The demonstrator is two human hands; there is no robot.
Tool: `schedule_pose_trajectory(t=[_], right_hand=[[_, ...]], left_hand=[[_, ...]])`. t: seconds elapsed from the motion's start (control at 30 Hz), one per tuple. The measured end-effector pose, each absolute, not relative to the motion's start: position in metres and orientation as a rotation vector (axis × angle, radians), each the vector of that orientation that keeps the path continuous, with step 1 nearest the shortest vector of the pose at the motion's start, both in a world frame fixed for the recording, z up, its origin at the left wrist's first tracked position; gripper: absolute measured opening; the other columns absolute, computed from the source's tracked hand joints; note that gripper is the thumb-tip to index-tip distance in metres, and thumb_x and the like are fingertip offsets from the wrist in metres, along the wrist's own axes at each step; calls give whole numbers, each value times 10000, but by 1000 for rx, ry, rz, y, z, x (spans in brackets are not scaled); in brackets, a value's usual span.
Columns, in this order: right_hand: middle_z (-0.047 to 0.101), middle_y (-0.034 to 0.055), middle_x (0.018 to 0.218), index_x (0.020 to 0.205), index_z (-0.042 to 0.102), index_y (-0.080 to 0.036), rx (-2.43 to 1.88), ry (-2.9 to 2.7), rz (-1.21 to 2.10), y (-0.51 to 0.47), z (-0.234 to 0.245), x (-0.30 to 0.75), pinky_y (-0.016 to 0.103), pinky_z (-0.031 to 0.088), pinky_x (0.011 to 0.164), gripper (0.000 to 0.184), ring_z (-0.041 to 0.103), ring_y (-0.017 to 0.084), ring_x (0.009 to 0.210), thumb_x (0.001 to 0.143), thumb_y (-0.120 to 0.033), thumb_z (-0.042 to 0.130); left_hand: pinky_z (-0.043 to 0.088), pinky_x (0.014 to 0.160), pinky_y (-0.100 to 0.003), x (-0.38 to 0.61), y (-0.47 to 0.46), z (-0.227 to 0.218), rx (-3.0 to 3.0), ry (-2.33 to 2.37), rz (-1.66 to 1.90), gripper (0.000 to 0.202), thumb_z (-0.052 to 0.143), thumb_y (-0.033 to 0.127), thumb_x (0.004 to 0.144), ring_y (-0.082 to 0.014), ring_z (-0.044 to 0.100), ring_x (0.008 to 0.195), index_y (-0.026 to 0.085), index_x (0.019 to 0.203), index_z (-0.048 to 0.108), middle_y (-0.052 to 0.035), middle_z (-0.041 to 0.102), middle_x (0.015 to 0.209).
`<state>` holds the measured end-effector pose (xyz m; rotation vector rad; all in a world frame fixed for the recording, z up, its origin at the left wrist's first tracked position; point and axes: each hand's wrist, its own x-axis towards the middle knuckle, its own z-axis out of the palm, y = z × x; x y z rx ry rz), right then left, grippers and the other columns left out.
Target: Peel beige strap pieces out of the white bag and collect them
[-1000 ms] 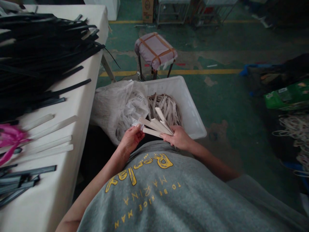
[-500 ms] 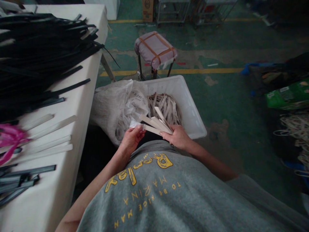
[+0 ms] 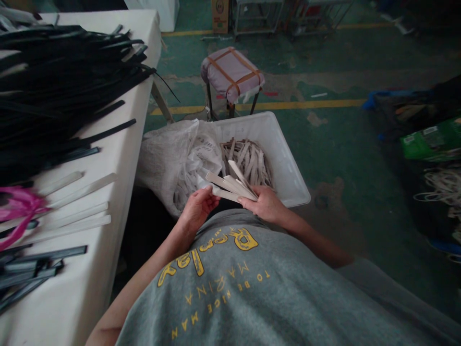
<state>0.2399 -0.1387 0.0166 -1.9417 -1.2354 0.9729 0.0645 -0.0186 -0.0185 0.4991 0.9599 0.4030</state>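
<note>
My right hand (image 3: 264, 204) is closed around a fanned bunch of flat, pale strips (image 3: 230, 181), their free ends spreading up and to the left. At the end of the lowest strip (image 3: 225, 194), my left hand (image 3: 199, 205) pinches with thumb and curled fingers. A thin, whitish, blurred scrap (image 3: 202, 180) shows just beyond the left fingertips; whether they touch it I cannot tell. Both hands are in front of my waist, above the near edge of a white plastic bin (image 3: 288, 166). In that bin lies a heap of beige strips (image 3: 248, 156).
A white woven sack (image 3: 169, 154) leans beside the bin. To the left, a white-covered table (image 3: 90, 293) carries a black strip pile (image 3: 54, 91), pale strips (image 3: 79, 215) and a pink tie (image 3: 21, 211). A padded stool (image 3: 232, 72) stands behind; corded bundles (image 3: 444, 187) lie right.
The whitish scrap at my left fingertips has shifted slightly up and looks blurred. My left hand has moved a little right along the lowest strip. My right hand keeps its hold.
</note>
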Motion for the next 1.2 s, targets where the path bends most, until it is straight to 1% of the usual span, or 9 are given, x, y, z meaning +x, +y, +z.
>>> schedule_pose_trajectory(t=[0.2,0.37,0.53,0.7,0.83,0.93,1.03,1.13,1.2], right_hand=[[595,-8,612,727,682,-163,-1963,-1308,943,-141,18,238,234,349,545,215,540,143,597,802,-351,610],[628,10,610,677,663,-170,-1930,-1256,897,-141,15,235,240,354,531,244,546,146,580,822,-358,604],[658,18,620,716,682,-168,-1935,-1227,875,-135,8,230,233,371,512,222,572,150,574,826,-351,624],[705,40,685,819,703,-155,-1813,-1079,1065,-128,6,229,237,440,477,322,578,132,484,876,-449,584],[723,65,701,788,691,-150,-1742,-1006,1184,-140,7,236,249,494,508,365,625,145,499,872,-487,578],[714,64,677,760,679,-161,-1778,-951,1118,-149,7,240,253,495,497,365,628,150,491,868,-499,593],[709,71,670,778,684,-169,-1776,-864,979,-152,12,243,274,505,489,377,633,170,496,872,-523,597],[729,87,712,852,700,-178,-1710,-763,890,-157,23,247,308,549,523,358,658,195,533,879,-523,606],[744,85,746,905,699,-193,-1670,-722,854,-165,31,250,319,573,541,329,669,197,546,884,-510,617]], left_hand=[[526,640,-189,65,-24,-22,574,934,557,422,936,277,537,-82,652,663,168,855,681,24,718,781],[509,596,-192,65,-22,-19,566,965,518,381,913,315,597,-72,622,583,169,828,648,38,680,692],[509,617,-203,69,-33,-18,552,939,438,380,919,338,586,-98,642,621,148,792,662,5,681,677],[504,642,-223,75,-34,-10,612,871,413,364,921,351,564,-112,634,632,138,774,713,-19,700,690],[497,655,-231,78,-21,-1,697,844,513,358,913,390,572,-117,627,637,138,741,723,-28,699,677],[488,642,-239,90,-23,2,751,798,486,358,916,400,564,-118,611,617,136,703,719,-32,693,666],[473,598,-255,112,-31,11,811,684,414,371,916,429,559,-122,585,561,146,624,685,-18,654,600],[473,564,-281,134,-27,35,903,539,364,362,878,469,619,-146,588,532,167,615,679,-16,646,579],[466,556,-271,145,-18,54,991,491,390,345,877,464,623,-138,580,534,169,639,699,-10,660,602]])
